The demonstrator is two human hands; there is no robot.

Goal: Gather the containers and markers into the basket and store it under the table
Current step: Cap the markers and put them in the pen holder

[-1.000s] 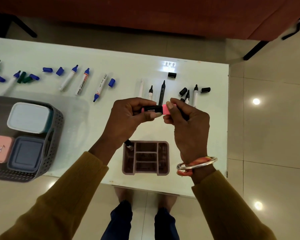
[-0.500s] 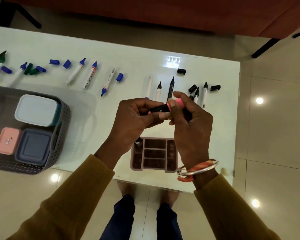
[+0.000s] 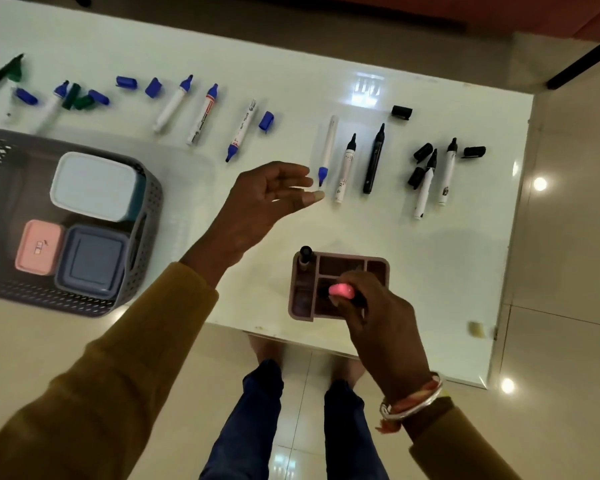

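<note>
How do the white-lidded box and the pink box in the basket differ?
The white-lidded box is the bigger of the two; the pink box is clearly smaller. The white-lidded box has a pale lid over a teal body, while the pink box is pink all over with a small mark on top. The white-lidded box sits at the far side of the basket, the pink box nearer, beside a grey-blue box. Both are closed, with rounded corners.

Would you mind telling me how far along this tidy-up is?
Early on. Three lidded containers sit in the basket. The right hand is lowering a pink-capped marker into the organiser; the left hand is open, reaching toward a blue marker. Most markers and caps remain on the table.
</note>
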